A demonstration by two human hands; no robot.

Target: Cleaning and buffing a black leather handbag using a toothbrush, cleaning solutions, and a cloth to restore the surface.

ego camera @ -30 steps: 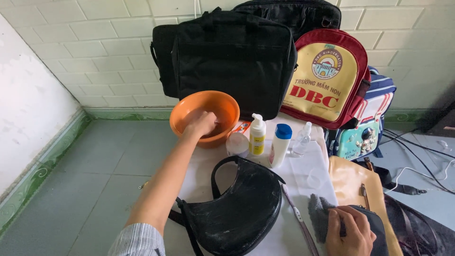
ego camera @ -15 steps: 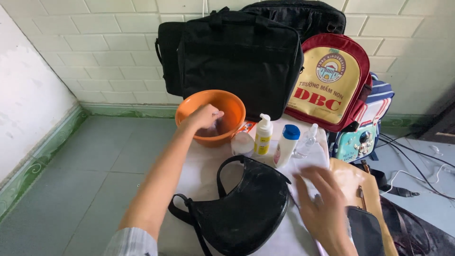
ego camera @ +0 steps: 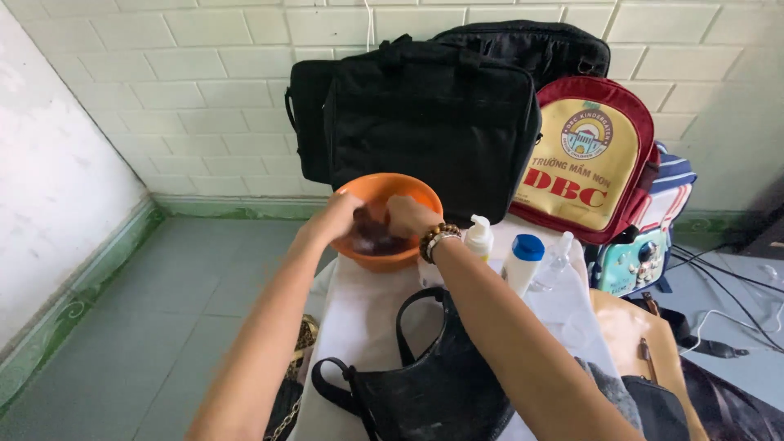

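Both my hands are inside an orange bowl at the far end of a white-covered table. My left hand and my right hand are closed together on a dark wet cloth in the bowl. A beaded bracelet sits on my right wrist. A black curved handbag lies on the table below my arms.
A white pump bottle, a blue-capped bottle and a clear spray bottle stand right of the bowl. Black bags and a red-and-yellow backpack lean on the tiled wall. Cables lie on the floor at right.
My right hand has moved from a grey item at the near right up into the bowl, joining my left hand on the dark cloth.
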